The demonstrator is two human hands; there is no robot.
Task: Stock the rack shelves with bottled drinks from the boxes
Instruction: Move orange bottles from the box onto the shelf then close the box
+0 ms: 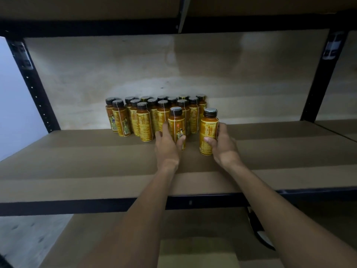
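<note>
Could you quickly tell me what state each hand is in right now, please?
Left hand: closed, holding the left bottle.
Right hand: closed, holding the right bottle.

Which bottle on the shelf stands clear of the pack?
The rightmost bottle, held by the right hand: bare shelf shows between it and the others. The left hand holds a second bottle directly in front of the cluster.
</note>
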